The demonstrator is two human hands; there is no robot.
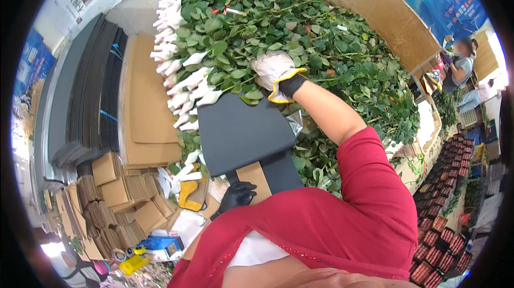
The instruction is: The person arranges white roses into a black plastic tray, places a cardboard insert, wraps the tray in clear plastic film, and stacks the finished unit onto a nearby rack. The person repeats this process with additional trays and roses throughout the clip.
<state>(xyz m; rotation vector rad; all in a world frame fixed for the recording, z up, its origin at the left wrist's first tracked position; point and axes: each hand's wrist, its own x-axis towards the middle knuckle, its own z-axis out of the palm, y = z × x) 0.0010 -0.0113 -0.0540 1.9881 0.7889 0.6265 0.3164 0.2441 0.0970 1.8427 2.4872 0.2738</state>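
Note:
A large heap of leafy rose stems (321, 59) lies ahead, many flower heads at its left side wrapped in white sleeves (188, 99). My right hand (275, 73), in a white glove with a yellow cuff, is closed around a green stem near the middle of the heap; that stem leads left to a white-sleeved head (209, 98). Below it lies a dark grey corrugated sheet (245, 131), folded over. My left hand (237, 196), in a black glove, rests by a strip of brown cardboard (255, 179) near my body; its fingers are curled and what they touch is unclear.
Stacked dark sheets (86, 99) and flat brown cardboard (154, 99) stand at left, above folded cardboard pieces (116, 195). A yellow bottle (134, 264) lies lower left. A cardboard wall (377, 14) bounds the heap. Other people (461, 67) are at far right, above rows of packed flowers (441, 179).

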